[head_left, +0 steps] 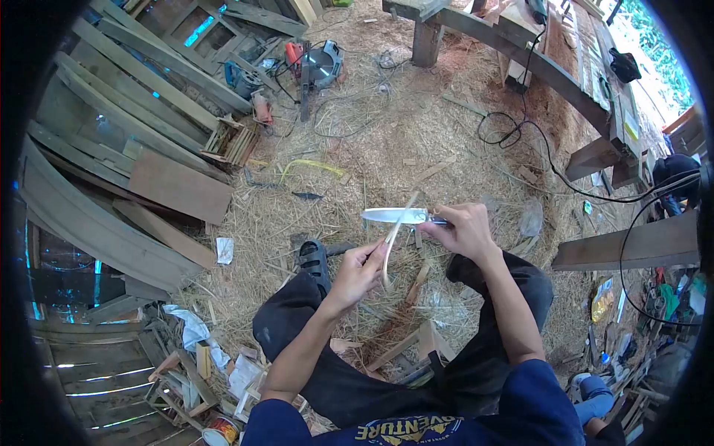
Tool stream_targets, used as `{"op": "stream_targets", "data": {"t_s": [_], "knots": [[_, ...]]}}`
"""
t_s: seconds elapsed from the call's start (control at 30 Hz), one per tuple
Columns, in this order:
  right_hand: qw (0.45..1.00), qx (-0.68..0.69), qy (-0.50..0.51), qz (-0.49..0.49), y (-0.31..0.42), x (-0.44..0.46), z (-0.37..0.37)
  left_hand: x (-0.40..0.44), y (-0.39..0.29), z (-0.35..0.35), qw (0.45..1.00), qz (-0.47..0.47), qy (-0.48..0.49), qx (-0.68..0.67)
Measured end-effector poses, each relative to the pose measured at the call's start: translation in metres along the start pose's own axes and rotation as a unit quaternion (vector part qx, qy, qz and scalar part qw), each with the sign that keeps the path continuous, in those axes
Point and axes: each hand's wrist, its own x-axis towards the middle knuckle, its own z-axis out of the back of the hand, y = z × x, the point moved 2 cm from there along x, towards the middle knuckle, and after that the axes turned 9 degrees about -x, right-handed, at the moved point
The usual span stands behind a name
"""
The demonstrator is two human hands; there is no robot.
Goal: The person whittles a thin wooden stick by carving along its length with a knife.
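My right hand is closed around the dark handle of a knife, right of centre. The knife's wide, bright blade points left and lies against a thin pale strip of wood or bamboo. My left hand pinches that strip below the blade. Above the blade the strip's upper end sticks out, and its lower end curves down beside my left fingers. Both hands are above the floor, between my knees.
Straw and shavings cover the floor. Leaning planks stand at the left, near a circular saw. A wooden workbench runs along the upper right, with black cables below. Another person's foot shows at lower right.
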Motion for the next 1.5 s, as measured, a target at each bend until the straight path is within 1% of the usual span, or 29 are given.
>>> {"op": "stream_targets", "data": {"t_s": [0.03, 0.13, 0.2, 0.3, 0.37, 0.4, 0.47, 0.5, 0.6, 0.7, 0.83, 0.93, 0.97, 1.07, 1.17, 1.27, 1.37, 1.47, 1.5], "knots": [[0.999, 0.043, 0.016, -0.029, 0.000, 0.004, -0.001, 0.000, -0.001, -0.003, 1.000, 0.010, -0.005, -0.013], [0.975, 0.174, 0.079, -0.114, 0.008, 0.014, -0.022, 0.013, 0.016, 0.000, 0.994, -0.012, -0.006, -0.105], [0.980, 0.150, 0.077, -0.106, 0.014, 0.013, -0.026, 0.018, 0.016, 0.000, 0.991, -0.003, 0.007, -0.137], [0.985, 0.152, 0.027, -0.073, 0.026, 0.014, -0.015, 0.021, 0.011, -0.003, 0.982, 0.016, 0.010, -0.190], [0.992, 0.113, 0.045, -0.041, 0.037, 0.014, 0.002, 0.022, 0.003, -0.006, 0.975, 0.029, 0.015, -0.218], [0.994, 0.095, 0.055, -0.025, 0.041, 0.013, 0.006, 0.021, 0.002, -0.005, 0.974, 0.035, 0.021, -0.222], [0.994, 0.108, 0.007, -0.003, 0.042, 0.012, 0.001, 0.020, 0.001, -0.004, 0.972, 0.046, 0.039, -0.225], [0.993, 0.112, -0.019, 0.007, 0.040, 0.012, 0.001, 0.021, -0.001, -0.006, 0.976, 0.023, 0.060, -0.207], [0.995, 0.071, -0.051, 0.036, 0.035, 0.017, 0.004, 0.016, -0.008, -0.013, 0.982, 0.007, 0.044, -0.182], [0.996, 0.082, -0.011, 0.021, 0.035, 0.021, 0.013, 0.022, -0.004, -0.010, 0.982, -0.023, 0.045, -0.182], [0.997, 0.080, 0.002, 0.004, 0.035, 0.030, 0.018, 0.028, -0.006, -0.004, 0.978, -0.043, 0.013, -0.206], [0.996, 0.090, 0.015, -0.009, 0.032, 0.034, 0.019, 0.041, -0.001, -0.001, 0.981, -0.065, 0.043, -0.175], [0.996, 0.091, 0.012, -0.009, 0.031, 0.035, 0.019, 0.043, 0.000, -0.002, 0.983, -0.056, 0.045, -0.169], [0.994, 0.103, 0.016, -0.021, 0.029, 0.038, 0.023, 0.041, -0.008, -0.008, 0.976, -0.034, 0.033, -0.212], [0.993, 0.113, 0.030, -0.026, 0.029, 0.040, 0.024, 0.040, -0.012, -0.004, 0.962, 0.000, 0.070, -0.265], [0.993, 0.111, 0.030, -0.016, 0.028, 0.040, 0.021, 0.041, -0.004, -0.005, 0.974, -0.027, 0.045, -0.218], [0.994, 0.109, 0.007, -0.005, 0.027, 0.038, 0.023, 0.039, -0.006, -0.006, 0.980, -0.035, 0.058, -0.186], [0.995, 0.097, -0.023, 0.018, 0.030, 0.036, 0.025, 0.034, -0.013, -0.006, 0.984, 0.004, 0.058, -0.168], [0.995, 0.090, -0.032, 0.027, 0.031, 0.035, 0.025, 0.031, -0.013, -0.008, 0.984, -0.007, 0.051, -0.170]]}}
